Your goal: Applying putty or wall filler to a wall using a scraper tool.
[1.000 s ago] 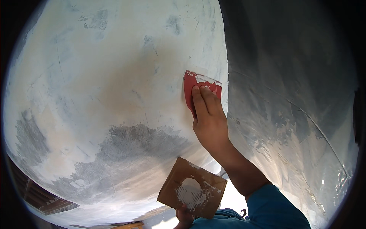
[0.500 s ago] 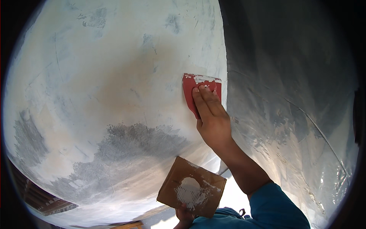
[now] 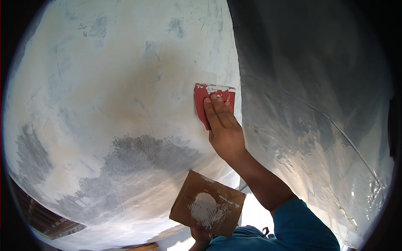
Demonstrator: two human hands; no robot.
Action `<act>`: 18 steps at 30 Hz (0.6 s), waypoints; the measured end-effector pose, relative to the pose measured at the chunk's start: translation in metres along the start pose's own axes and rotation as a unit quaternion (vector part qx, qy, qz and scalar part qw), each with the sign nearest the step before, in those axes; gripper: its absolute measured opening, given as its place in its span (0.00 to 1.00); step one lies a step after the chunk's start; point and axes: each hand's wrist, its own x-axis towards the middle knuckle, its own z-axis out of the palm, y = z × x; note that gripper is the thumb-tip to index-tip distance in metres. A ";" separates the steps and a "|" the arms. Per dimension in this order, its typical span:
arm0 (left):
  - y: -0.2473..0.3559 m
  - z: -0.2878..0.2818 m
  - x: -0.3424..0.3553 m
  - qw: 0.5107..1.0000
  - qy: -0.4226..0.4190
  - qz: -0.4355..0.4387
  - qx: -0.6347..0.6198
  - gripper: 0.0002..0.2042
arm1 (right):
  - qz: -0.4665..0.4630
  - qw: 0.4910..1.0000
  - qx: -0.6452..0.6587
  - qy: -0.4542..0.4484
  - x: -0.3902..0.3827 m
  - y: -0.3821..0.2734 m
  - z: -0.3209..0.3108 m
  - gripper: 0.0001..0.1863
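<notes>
My right hand grips a red putty spreader, its fingers laid along the blade. White filler is smeared along the spreader's far edge, which rests against a pale, patchy wall close to the wall's right edge. Lower down, my left hand holds a brown piece of cardboard by its near edge. A mound of white filler lies on the cardboard, with smears beside it. The fingers under the cardboard are hidden.
Plastic sheeting hangs to the right of the wall, creased and shiny low down. Grey rough patches mark the wall's lower part. At the lower left is a dark slatted opening, and a yellow-orange piece shows at the bottom.
The view has shifted slightly, so wall and sheeting appear further left. My right hand with the spreader sits a little lower against the wall; the cardboard stays in my left hand.
</notes>
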 end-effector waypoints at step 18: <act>0.003 -0.009 -0.007 0.999 0.011 0.029 -0.018 0.34 | -0.066 0.998 0.010 -0.023 -0.014 -0.036 0.002 0.28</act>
